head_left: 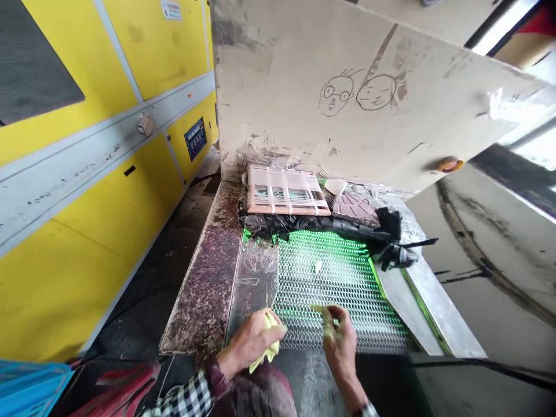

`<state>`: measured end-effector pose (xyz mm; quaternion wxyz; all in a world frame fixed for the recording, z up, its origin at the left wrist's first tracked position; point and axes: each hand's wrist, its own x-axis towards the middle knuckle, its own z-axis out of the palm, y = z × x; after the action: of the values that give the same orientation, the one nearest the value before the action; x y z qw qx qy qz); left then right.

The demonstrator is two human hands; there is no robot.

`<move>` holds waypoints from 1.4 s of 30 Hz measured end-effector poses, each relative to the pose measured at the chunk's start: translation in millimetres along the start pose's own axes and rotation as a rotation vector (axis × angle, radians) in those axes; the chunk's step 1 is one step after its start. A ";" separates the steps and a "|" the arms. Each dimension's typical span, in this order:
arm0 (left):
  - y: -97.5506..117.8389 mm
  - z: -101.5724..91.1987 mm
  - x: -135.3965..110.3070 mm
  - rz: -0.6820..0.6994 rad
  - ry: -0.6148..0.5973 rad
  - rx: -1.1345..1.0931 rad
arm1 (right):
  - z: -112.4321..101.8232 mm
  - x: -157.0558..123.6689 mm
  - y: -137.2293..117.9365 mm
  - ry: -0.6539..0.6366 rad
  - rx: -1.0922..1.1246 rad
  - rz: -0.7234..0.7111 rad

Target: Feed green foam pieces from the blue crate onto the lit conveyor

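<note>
Left hand [252, 341]: I saw it curled around a crumpled yellow-green wad [267, 341], fingers closed, at lower centre of the frame.
Right hand [341, 347]: fingertips pinched a yellow-green scrap [328, 323] above the wire mesh belt [339, 284]; near the left hand, not touching it.
Mesh: glowed green at centre; a small pale fragment [318, 266] lay on it.
Upper centre: a strapped pink board bundle [286, 191] sat on a black plastic sheet [313, 227], below a beige panel [356, 92] with two doodled faces.
Left of frame: a yellow machine housing [87, 174] carried a blue control panel [195, 139].
</note>
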<state>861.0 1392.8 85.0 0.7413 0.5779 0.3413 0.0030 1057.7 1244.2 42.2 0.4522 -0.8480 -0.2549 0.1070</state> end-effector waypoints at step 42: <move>6.8 173.2 102.8 -0.042 0.501 -0.383 | -57.2 60.8 56.2 -0.857 0.529 0.386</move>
<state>1030.7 1288.1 56.3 0.7295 0.4018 0.5184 0.1941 1151.6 1209.8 31.5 0.4779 -0.6167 -0.2203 0.5854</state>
